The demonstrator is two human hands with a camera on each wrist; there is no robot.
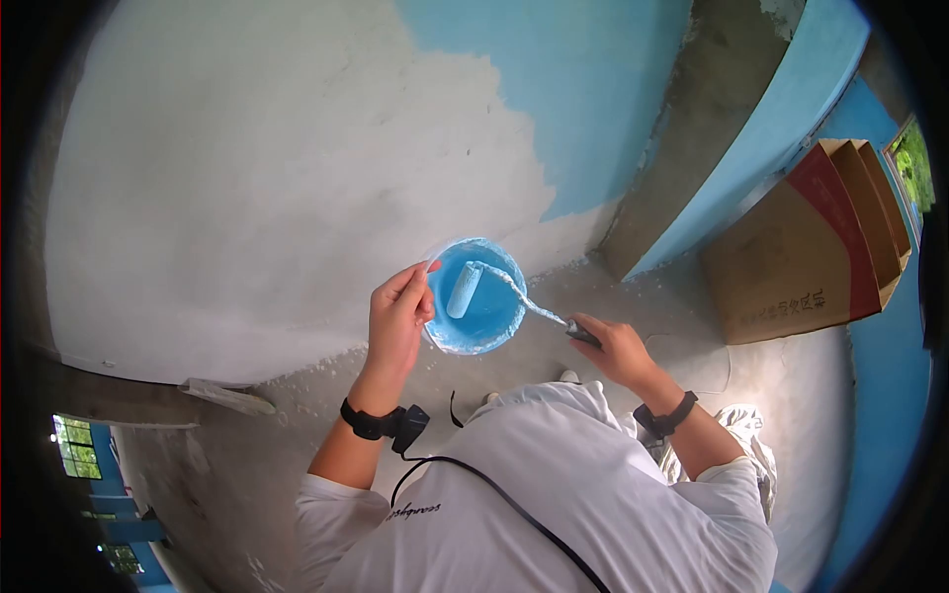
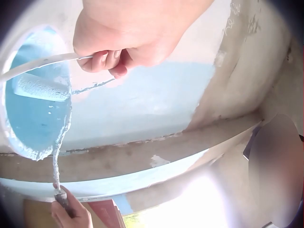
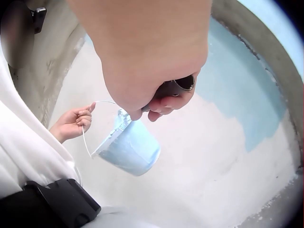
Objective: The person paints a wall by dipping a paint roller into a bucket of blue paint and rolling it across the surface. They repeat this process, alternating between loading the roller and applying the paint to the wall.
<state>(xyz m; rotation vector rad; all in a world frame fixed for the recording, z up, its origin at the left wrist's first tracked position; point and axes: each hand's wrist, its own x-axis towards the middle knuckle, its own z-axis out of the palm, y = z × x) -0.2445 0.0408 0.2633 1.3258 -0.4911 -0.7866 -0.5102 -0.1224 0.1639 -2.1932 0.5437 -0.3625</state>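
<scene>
My left hand (image 1: 398, 311) grips the thin white handle (image 2: 42, 62) of a paint bucket (image 3: 130, 149). The bucket hangs tilted from it, its rim crusted with light blue paint. In my right hand (image 1: 615, 351) is the dark grip (image 1: 583, 334) of a paint roller. Its paint-caked rod bends over the rim, and the light blue roller sleeve (image 1: 465, 291) lies within the bucket's mouth in the head view. The right wrist view hides most of the roller behind my hand and shows the hollow end of the grip.
Ahead stands a wall (image 1: 297, 178), whitish with a light blue painted area (image 1: 603, 99) at upper right. A projecting pillar (image 1: 712, 138) borders it. To the right is a large cardboard box (image 1: 791, 257). A plastic-like strip (image 1: 227, 395) lies at the wall's base on the left.
</scene>
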